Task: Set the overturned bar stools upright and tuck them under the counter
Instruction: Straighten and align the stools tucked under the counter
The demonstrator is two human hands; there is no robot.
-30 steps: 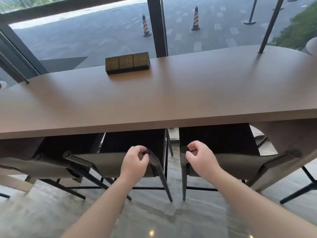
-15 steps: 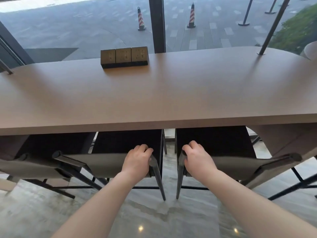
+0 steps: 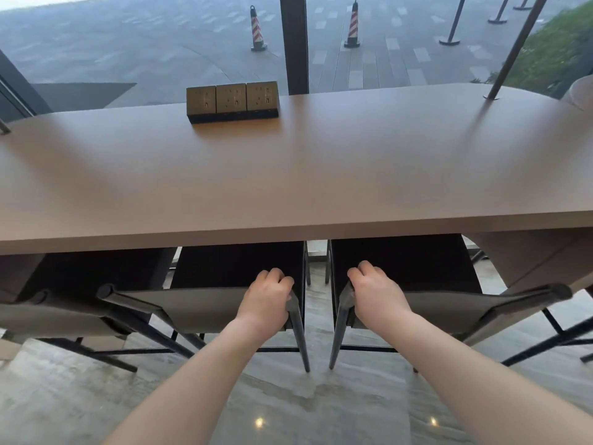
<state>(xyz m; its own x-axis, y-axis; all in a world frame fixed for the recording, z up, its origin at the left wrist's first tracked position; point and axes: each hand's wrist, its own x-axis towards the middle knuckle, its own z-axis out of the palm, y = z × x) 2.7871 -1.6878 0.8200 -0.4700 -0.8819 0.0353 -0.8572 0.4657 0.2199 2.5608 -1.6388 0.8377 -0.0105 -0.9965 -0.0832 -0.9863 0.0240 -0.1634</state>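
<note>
A: Floor [image 3: 160, 399] came nearest, didn't it?

B: Yes, polished grey stone with pale veining, and 2 small ceiling lights reflected in it. Both bare forearms reached forward over it.

A: And the hands?

B: The left hand [image 3: 266, 303] was curled over the top right corner of the left stool [image 3: 199, 308], fingers hooked over the backrest edge. The right hand [image 3: 375, 300] gripped the top left corner of the right stool [image 3: 449, 311] the same way. Each hand was clenched on its own stool.

A: Where did those stools stand?

B: Upright, side by side, their dark seats pushed in beneath the counter [image 3: 288, 175] and only the grey backrests and thin black legs showing in front of its edge. Their 2 inner legs stood just apart on the floor. A third stool [image 3: 48, 313] sat further left, also under the counter.

A: The counter itself?

B: Long, matte brown, with rounded ends. Near its far edge sat a socket block [image 3: 232, 101] with 3 brass-coloured outlet faces. A slim dark pole [image 3: 513, 49] rose from the top at the right.

A: Beyond that?

B: Glass with a dark mullion [image 3: 293, 43], then grey paving outside, 2 red-and-white striped cones [image 3: 256, 28], some stanchion posts and a patch of green at the right.
</note>
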